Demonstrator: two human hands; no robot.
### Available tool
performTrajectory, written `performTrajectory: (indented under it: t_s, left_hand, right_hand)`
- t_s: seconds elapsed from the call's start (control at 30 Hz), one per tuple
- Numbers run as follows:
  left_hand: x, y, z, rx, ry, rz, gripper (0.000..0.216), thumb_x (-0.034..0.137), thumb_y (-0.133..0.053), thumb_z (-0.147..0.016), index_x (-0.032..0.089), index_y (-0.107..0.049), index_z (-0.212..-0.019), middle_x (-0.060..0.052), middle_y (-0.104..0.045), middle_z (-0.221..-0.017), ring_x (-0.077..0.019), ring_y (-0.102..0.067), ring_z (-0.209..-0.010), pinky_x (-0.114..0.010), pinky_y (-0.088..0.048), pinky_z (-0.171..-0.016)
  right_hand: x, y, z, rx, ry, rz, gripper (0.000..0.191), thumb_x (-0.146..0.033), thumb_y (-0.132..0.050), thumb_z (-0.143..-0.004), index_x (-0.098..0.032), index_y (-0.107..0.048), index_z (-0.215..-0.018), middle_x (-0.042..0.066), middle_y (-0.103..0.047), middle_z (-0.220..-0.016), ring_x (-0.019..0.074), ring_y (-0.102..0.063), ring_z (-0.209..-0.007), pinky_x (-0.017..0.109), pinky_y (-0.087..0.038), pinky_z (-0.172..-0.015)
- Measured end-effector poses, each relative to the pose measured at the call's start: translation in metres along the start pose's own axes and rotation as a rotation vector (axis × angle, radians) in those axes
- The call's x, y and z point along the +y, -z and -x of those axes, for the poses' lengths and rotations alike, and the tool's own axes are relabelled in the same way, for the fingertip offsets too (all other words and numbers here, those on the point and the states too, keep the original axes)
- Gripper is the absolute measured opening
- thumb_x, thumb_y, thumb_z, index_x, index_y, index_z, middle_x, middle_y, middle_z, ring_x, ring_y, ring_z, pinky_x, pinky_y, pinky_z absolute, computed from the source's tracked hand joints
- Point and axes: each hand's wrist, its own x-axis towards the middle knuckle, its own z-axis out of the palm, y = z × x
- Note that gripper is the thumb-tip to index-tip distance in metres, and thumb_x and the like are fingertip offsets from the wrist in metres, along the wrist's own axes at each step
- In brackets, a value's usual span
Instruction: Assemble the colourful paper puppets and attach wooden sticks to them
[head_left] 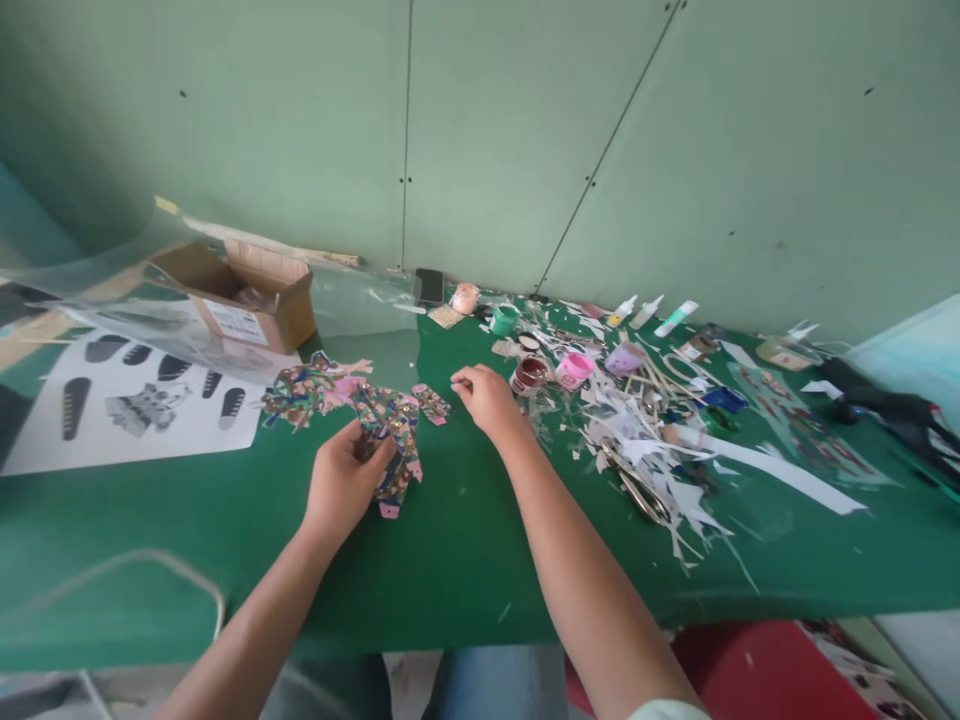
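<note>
Your left hand is closed in a pinch; your right hand, farther forward, is loosely curled.

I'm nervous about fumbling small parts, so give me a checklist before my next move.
1. Left grip closed on patterned cutout: ok.
2. Small piece near right grip: ok.
3. Right fingertips empty: cannot tell; too small to see.
4. Metal tool clear of scraps: not ok; strips surround it.
5. Box away from both hands: ok.
</note>
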Motion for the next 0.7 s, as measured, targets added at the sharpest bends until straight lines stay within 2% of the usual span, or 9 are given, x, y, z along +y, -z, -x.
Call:
performTrajectory:
  t_s: [0.13, 0.23, 0.3, 0.4, 0.47, 0.57, 0.7]
  left_hand:
    - [0.008, -0.002, -0.002, 0.025, 0.066, 0.203, 0.025, 0.038, -0.068, -0.062, 0.016, -0.057, -0.069, 0.001, -0.058, -0.059, -0.0108, -0.051, -0.053, -0.021, -0.038, -0.048]
    - [0.03, -0.008, -0.014, 0.145, 0.073, 0.388, 0.023, 0.035, -0.066, -0.062, 0.017, -0.055, -0.071, 0.004, -0.055, -0.058, -0.008, -0.048, -0.049, -0.019, -0.037, -0.046]
    - [0.051, -0.015, -0.03, 0.203, -0.022, 0.445, 0.017, 0.03, -0.064, -0.063, 0.017, -0.054, -0.068, 0.006, -0.051, -0.056, -0.0057, -0.045, -0.048, -0.017, -0.034, -0.046]
    - [0.08, -0.03, -0.061, 0.202, -0.158, 0.576, 0.013, 0.024, -0.063, -0.063, 0.017, -0.054, -0.069, 0.005, -0.054, -0.06, -0.0057, -0.048, -0.051, -0.016, -0.037, -0.048]
    - [0.091, -0.039, -0.085, 0.189, -0.112, 0.658, 0.012, 0.02, -0.062, -0.062, 0.017, -0.051, -0.067, 0.006, -0.053, -0.056, -0.0053, -0.045, -0.046, -0.017, -0.035, -0.045]
    - [0.088, -0.049, -0.115, 0.186, -0.088, 0.748, 0.014, 0.017, -0.063, -0.061, 0.018, -0.051, -0.067, 0.007, -0.052, -0.054, -0.0056, -0.047, -0.042, -0.018, -0.036, -0.042]
    - [0.06, -0.05, -0.137, 0.202, -0.049, 0.697, 0.015, 0.017, -0.064, -0.061, 0.018, -0.049, -0.066, 0.007, -0.052, -0.053, -0.0055, -0.048, -0.038, -0.018, -0.033, -0.038]
  right_hand:
    - [0.006, 0.0, -0.001, -0.02, -0.031, 0.014, 0.018, -0.014, -0.058, -0.088, -0.019, -0.069, -0.101, 0.007, -0.07, -0.097, 0.0177, -0.065, -0.091, 0.027, -0.046, -0.085]
    - [0.006, -0.001, -0.001, -0.018, -0.041, 0.034, 0.016, -0.017, -0.058, -0.089, -0.019, -0.069, -0.1, 0.007, -0.071, -0.099, 0.0184, -0.065, -0.092, 0.027, -0.046, -0.082]
    - [0.005, -0.001, -0.001, -0.017, -0.047, 0.053, 0.016, -0.017, -0.056, -0.09, -0.019, -0.07, -0.096, 0.008, -0.071, -0.099, 0.0188, -0.065, -0.093, 0.027, -0.046, -0.081]
    - [0.003, 0.003, 0.0, -0.03, -0.055, 0.08, 0.018, -0.014, -0.053, -0.089, -0.019, -0.071, -0.087, 0.009, -0.071, -0.096, 0.0198, -0.064, -0.093, 0.027, -0.046, -0.08]
    - [0.001, 0.007, 0.0, -0.045, -0.06, 0.093, 0.019, -0.012, -0.053, -0.088, -0.018, -0.071, -0.084, 0.01, -0.071, -0.094, 0.0208, -0.064, -0.091, 0.028, -0.046, -0.078]
    - [-0.002, 0.016, 0.001, -0.044, -0.06, 0.097, 0.021, -0.011, -0.051, -0.088, -0.017, -0.071, -0.083, 0.011, -0.07, -0.093, 0.0208, -0.065, -0.087, 0.028, -0.046, -0.076]
    - [-0.009, 0.035, 0.006, 0.024, -0.022, 0.062, 0.022, -0.015, -0.047, -0.091, -0.02, -0.068, -0.094, 0.007, -0.068, -0.102, 0.0174, -0.064, -0.088, 0.026, -0.045, -0.076]
